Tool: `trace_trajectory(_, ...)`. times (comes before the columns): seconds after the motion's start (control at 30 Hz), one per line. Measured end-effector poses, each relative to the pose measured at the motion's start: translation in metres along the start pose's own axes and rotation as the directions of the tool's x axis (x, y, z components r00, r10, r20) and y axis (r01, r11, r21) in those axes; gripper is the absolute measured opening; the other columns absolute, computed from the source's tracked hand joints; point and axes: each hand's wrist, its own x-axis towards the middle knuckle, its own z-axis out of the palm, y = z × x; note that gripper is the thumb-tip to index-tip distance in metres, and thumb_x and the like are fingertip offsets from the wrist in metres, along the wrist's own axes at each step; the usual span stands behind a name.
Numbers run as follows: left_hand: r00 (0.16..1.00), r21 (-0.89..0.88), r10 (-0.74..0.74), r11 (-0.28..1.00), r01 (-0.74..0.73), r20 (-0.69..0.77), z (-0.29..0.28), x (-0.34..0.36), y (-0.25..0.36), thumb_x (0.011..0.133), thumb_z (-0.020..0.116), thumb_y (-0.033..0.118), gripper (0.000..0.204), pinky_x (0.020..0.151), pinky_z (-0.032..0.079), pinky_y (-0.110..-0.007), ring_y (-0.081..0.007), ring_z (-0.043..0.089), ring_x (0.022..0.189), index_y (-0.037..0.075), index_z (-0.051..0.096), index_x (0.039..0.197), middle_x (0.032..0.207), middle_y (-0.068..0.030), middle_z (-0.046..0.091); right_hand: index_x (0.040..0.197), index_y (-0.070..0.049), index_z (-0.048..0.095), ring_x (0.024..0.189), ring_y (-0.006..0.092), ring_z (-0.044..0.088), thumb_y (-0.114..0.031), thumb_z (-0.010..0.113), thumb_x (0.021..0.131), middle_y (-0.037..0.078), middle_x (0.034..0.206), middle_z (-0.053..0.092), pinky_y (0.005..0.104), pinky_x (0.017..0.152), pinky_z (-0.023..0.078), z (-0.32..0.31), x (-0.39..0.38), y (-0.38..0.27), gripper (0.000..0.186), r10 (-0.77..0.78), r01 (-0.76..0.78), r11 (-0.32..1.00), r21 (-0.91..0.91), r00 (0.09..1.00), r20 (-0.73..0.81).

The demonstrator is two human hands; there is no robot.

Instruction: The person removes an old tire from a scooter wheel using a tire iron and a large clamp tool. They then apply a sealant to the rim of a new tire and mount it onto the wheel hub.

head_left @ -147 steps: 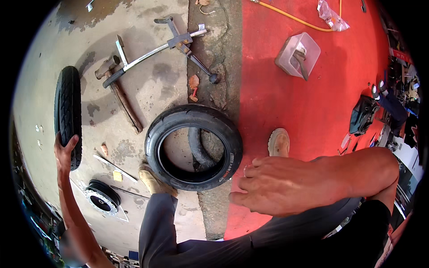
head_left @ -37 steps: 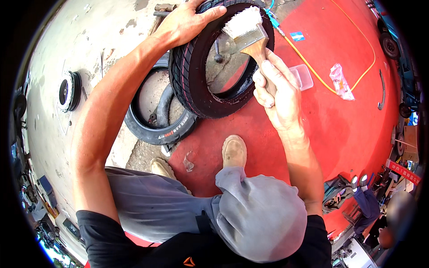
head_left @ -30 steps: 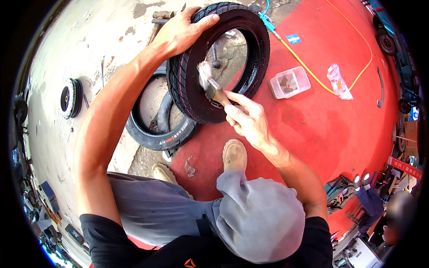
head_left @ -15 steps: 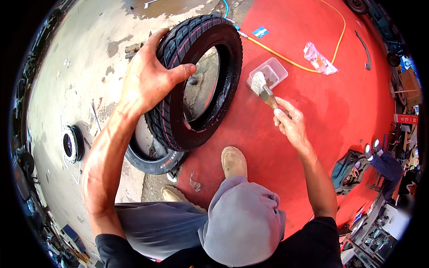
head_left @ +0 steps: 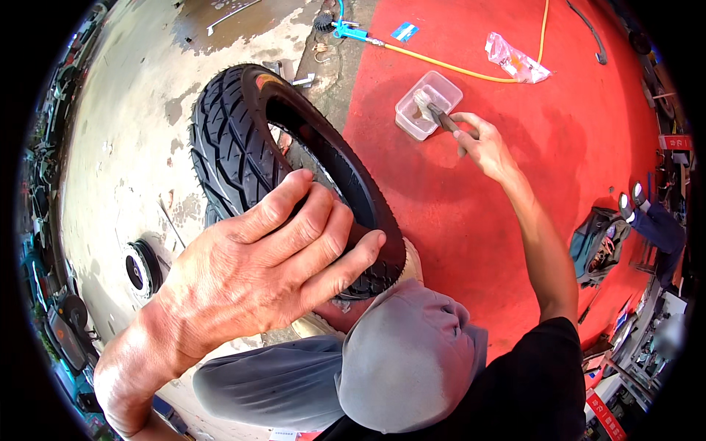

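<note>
A black tyre with a deep grooved tread leans up in front of me, its open middle tilted to the right. My left hand is closed over its near side, fingers curled across the bead. In my right hand is a paintbrush, gripped by its handle. The whitish bristles dip into a clear plastic tub, which sits on the red floor. What is in the tub is partly hidden by the brush.
Beyond the tub lie a blue air gun on a yellow hose, a plastic bag and a blue card. A small wheel lies at left. At right are an open bag and another person's legs.
My left hand has shifted from the tyre's far upper side to its near side, and the tyre has turned and tipped. The brush has moved into the tub.
</note>
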Motion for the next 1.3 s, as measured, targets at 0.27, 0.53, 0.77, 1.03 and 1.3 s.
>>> trace_trajectory(0.27, 0.969, 0.302, 0.246, 0.925, -0.231, -0.01, 0.058, 0.006, -0.074, 0.082, 0.076, 0.008, 0.054, 0.123, 0.048, -0.054, -0.0292, 0.059, 0.141, 0.024, 0.057, 0.13, 0.143, -0.0049, 0.06, 0.106, -0.001, 0.076, 0.094, 0.0464, 0.074, -0.009, 0.064, 0.088, 0.027, 0.094, 0.075, 0.0545, 0.08, 0.058, -0.011, 0.075, -0.011, 0.023, -0.225, 0.25, 0.623, -0.741, 0.965, 0.136)
trace_trajectory(0.53, 0.525, -0.759, -0.85, 0.315, 0.57, 0.041, 0.091, -0.044, -0.075, 0.104, 0.068, 0.008, 0.057, 0.1, 0.058, -0.039, -0.0313, 0.075, 0.115, 0.015, 0.053, 0.159, 0.15, -0.014, 0.064, 0.098, 0.001, 0.08, 0.098, 0.0433, 0.075, -0.006, 0.065, 0.082, 0.026, 0.099, 0.077, 0.0534, 0.084, 0.06, 0.01, 0.11, -0.007, 0.022, -0.11, 0.246, 0.548, -0.799, 0.969, 0.223)
trace_trajectory(0.77, 0.232, -0.618, -0.968, 0.125, 0.776, 0.095, 0.117, -0.027, -0.076, 0.091, 0.078, 0.063, 0.104, 0.116, 0.047, -0.045, -0.0386, 0.061, 0.136, 0.002, 0.038, 0.165, 0.153, -0.0285, 0.056, 0.134, -0.004, 0.069, 0.115, 0.0384, 0.073, -0.009, 0.063, 0.096, 0.022, 0.12, 0.076, 0.0463, 0.1, 0.057, 0.002, 0.021, -0.047, 0.039, -0.293, 0.286, 0.946, -0.152, 0.956, -0.03)
trace_trajectory(1.03, 0.246, -0.673, -0.968, 0.156, 0.723, 0.04, 0.13, -0.012, -0.107, 0.097, 0.07, 0.064, 0.094, 0.117, 0.046, -0.044, -0.0365, 0.06, 0.139, 0.0, 0.046, 0.16, 0.15, -0.0279, 0.06, 0.15, -0.005, 0.057, 0.116, 0.0346, 0.074, -0.008, 0.069, 0.096, 0.027, 0.127, 0.074, 0.0419, 0.098, 0.056, 0.117, 0.051, -0.09, 0.055, -0.238, 0.245, 0.959, 0.146, 0.969, -0.062)
trace_trajectory(1.3, 0.241, -0.711, -0.971, 0.175, 0.681, -0.009, 0.137, -0.017, -0.117, 0.104, 0.058, 0.062, 0.08, 0.119, 0.043, -0.044, -0.0405, 0.058, 0.142, 0.002, 0.051, 0.157, 0.152, -0.0277, 0.06, 0.149, 0.0, 0.053, 0.111, 0.0429, 0.071, 0.002, 0.068, 0.092, 0.024, 0.128, 0.069, 0.0461, 0.09, 0.06, 0.163, -0.01, -0.165, 0.059, -0.643, 0.695, 0.692, 0.195, 0.716, -0.271)
